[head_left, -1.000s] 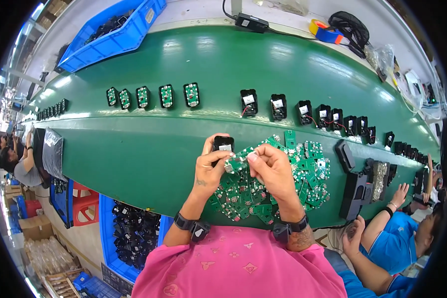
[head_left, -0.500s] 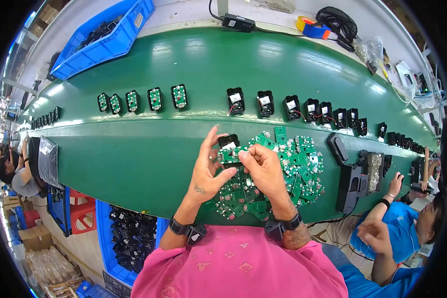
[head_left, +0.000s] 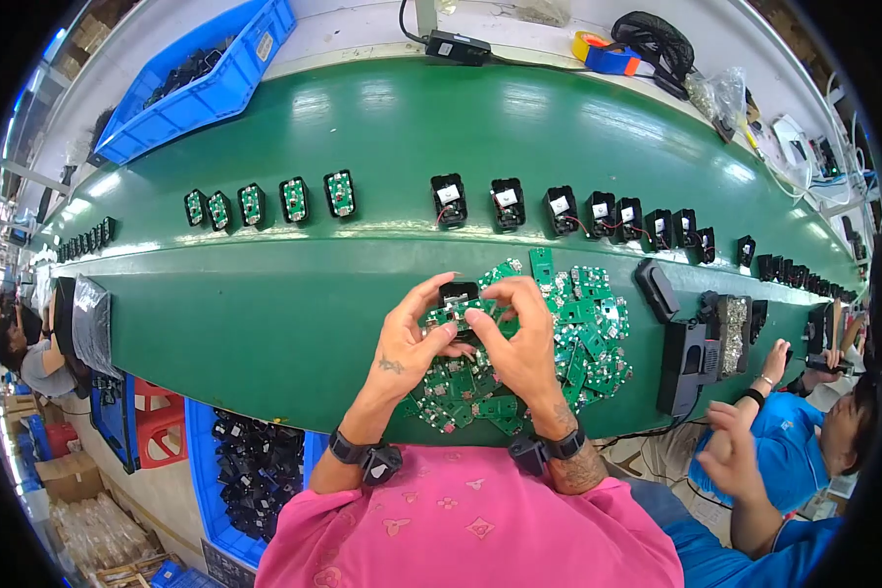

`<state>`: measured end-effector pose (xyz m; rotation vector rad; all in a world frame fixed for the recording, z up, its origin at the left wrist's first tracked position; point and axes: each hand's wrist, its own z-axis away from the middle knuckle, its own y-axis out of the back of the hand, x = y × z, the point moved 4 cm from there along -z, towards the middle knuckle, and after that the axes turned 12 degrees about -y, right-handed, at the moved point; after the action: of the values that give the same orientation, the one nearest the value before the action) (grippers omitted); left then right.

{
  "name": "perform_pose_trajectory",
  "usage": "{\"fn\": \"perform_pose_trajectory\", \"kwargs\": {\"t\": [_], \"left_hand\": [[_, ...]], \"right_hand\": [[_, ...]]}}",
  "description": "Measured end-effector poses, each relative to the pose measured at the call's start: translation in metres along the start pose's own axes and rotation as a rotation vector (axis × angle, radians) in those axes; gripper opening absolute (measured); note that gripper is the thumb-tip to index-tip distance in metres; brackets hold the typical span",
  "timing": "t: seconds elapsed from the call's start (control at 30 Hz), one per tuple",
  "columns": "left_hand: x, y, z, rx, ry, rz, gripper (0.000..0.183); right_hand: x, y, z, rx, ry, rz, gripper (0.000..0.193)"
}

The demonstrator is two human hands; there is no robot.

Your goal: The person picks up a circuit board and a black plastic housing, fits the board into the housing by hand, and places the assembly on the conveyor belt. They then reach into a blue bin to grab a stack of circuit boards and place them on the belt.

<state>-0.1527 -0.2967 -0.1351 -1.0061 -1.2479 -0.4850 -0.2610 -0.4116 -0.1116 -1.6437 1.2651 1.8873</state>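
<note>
Above the near edge of a pile of green circuit boards point(head_left: 586, 338), my left hand point(head_left: 402, 345) grips a small black plastic housing point(head_left: 458, 291) from its left side. A green circuit board point(head_left: 447, 316) lies across the lower part of that housing. My right hand point(head_left: 521, 338) closes on the board, with its thumb on the board's face and its index finger bent behind. Both thumbs press near each other on the board. Whether the board sits inside the housing or only rests on it, I cannot tell; my fingers hide its edges.
Housings with boards fitted point(head_left: 294, 199) stand in a row far left. Open housings with white parts and red wires point(head_left: 507, 204) continue rightward. A blue crate point(head_left: 201, 90) is at the back left, a blue bin point(head_left: 204, 470) below left. A co-worker in blue point(head_left: 789, 441) sits right.
My right hand has drawn its index finger up and over, and the board has tilted and sits lower against the housing. The whole view has shifted slightly, moving the bench leftward.
</note>
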Motion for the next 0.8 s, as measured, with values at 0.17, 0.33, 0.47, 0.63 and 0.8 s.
{"fn": "perform_pose_trajectory", "kwargs": {"t": [0.17,0.33,0.47,0.63,0.8], "left_hand": [[-0.002,-0.004,0.002,-0.004,-0.039,-0.074,0.053],[0.005,-0.013,0.005,0.021,-0.077,-0.135,0.05],[0.018,-0.017,0.008,0.12,-0.218,-0.191,0.05],[0.026,-0.011,0.01,0.079,-0.283,-0.316,0.05],[0.046,-0.018,0.011,-0.013,-0.299,-0.455,0.046]], "right_hand": [[-0.017,-0.002,0.004,-0.145,0.231,0.001,0.011],[-0.018,-0.001,0.009,-0.176,0.087,-0.08,0.01],[-0.021,0.003,0.014,-0.053,0.125,-0.071,0.007],[-0.031,0.01,0.012,-0.18,0.167,0.048,0.007],[-0.035,0.013,0.005,-0.356,0.143,0.057,0.008]]}}
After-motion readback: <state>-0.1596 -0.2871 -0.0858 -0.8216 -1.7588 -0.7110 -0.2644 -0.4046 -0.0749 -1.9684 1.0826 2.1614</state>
